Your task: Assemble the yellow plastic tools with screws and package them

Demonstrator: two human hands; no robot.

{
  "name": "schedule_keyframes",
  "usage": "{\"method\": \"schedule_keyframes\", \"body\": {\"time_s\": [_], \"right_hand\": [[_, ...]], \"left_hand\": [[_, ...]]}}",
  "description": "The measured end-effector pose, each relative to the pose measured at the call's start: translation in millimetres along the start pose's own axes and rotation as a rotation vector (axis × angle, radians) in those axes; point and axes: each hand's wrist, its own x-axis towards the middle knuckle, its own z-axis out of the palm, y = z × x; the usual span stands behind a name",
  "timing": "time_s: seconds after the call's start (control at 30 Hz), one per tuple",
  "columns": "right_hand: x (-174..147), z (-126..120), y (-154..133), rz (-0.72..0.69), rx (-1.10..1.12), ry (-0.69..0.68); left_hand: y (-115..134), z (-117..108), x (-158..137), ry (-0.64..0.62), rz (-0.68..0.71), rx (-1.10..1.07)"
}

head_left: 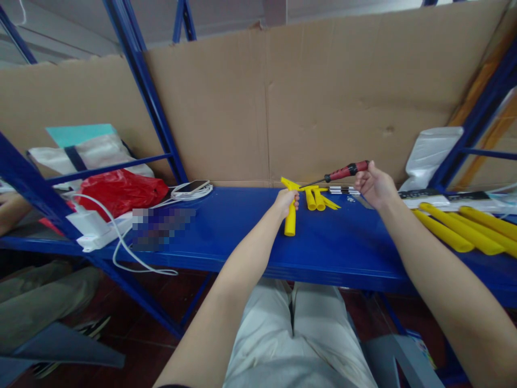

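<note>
My left hand is closed around a yellow plastic piece with a tube-like handle and a flared top. A screwdriver with a red and black handle is pinched at its end by the fingers of my right hand. Its dark shaft slants down left, and the tip meets the upper part of the yellow piece; the exact contact is too small to make out. Just right of my left hand lie several similar yellow pieces. Small shiny bits, perhaps screws, lie below my right hand.
Long yellow tubes lie on the blue table at right. A phone on a coiled white cable, a red plastic bag and a power strip sit at left. Cardboard stands behind. Someone's arm shows far left.
</note>
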Motion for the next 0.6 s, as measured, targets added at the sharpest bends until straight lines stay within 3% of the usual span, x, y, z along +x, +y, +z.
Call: {"method": "schedule_keyframes", "body": {"time_s": [0.43,0.6], "right_hand": [[8.8,-7.0,9.5,-0.033,-0.061,0.079],[2.3,-2.9,3.0,-0.016,-0.026,0.049]], "left_hand": [[0.2,-1.4,2.0,-0.04,-0.044,0.052],[-0.3,-1.6,2.6,-0.043,-0.038,0.059]]}}
